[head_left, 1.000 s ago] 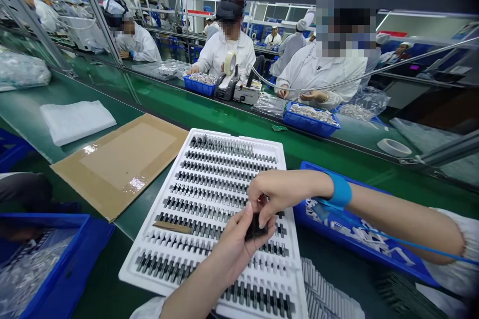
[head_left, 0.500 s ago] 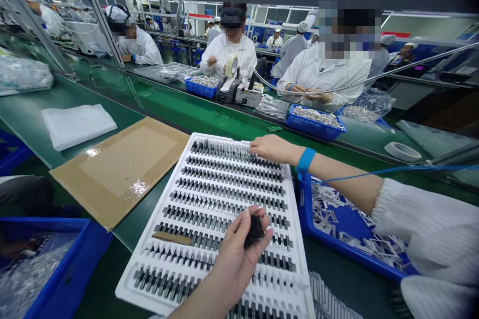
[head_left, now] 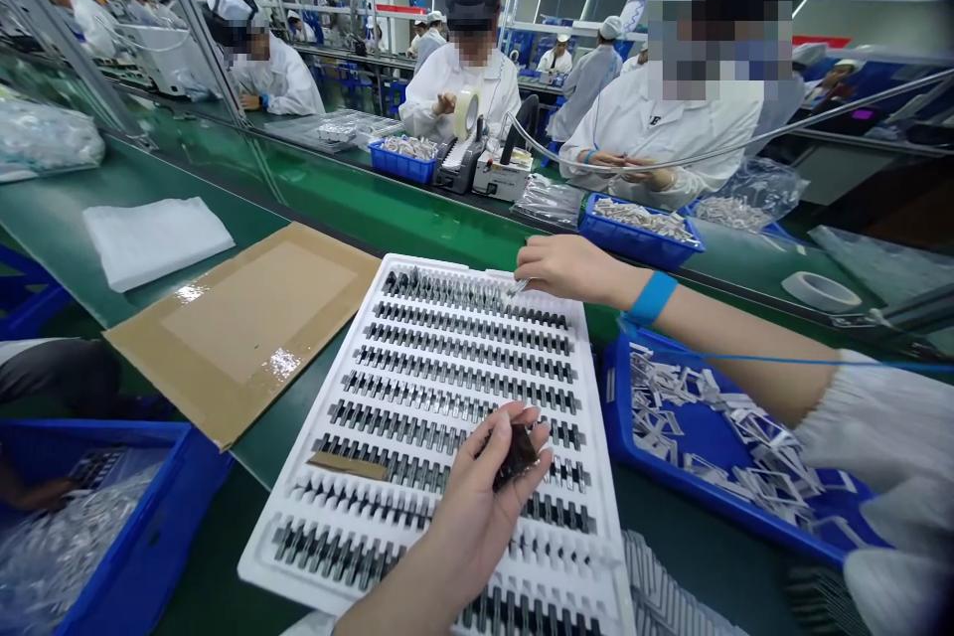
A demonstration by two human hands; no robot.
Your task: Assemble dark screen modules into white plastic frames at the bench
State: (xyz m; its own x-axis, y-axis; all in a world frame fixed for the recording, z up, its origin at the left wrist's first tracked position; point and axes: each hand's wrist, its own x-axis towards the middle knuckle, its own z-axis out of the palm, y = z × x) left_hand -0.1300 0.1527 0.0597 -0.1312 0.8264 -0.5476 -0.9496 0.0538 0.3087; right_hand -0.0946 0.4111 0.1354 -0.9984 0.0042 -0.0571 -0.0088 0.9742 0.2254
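A white slotted tray [head_left: 313, 477] filled with rows of small dark parts lies in front of me on the green bench. My left hand [head_left: 477, 502] hovers over the tray's near half, fingers curled round a small stack of dark parts [head_left: 514, 454]. My right hand [head_left: 570, 268], with a blue wrist strap [head_left: 653, 298], reaches to the tray's far right corner and pinches a small metallic part [head_left: 517, 288] just above the top row.
A blue bin [head_left: 715, 502] of loose white pieces sits right of the tray. A cardboard sheet [head_left: 245, 323] and white foam pad [head_left: 153, 238] lie to the left, another blue bin [head_left: 134, 556] at near left. Workers in white coats sit across the green conveyor [head_left: 373, 204].
My right hand left the stack in my left hand, moved to the tray's far right corner, and now holds a small part over the top row. My left hand stayed put.
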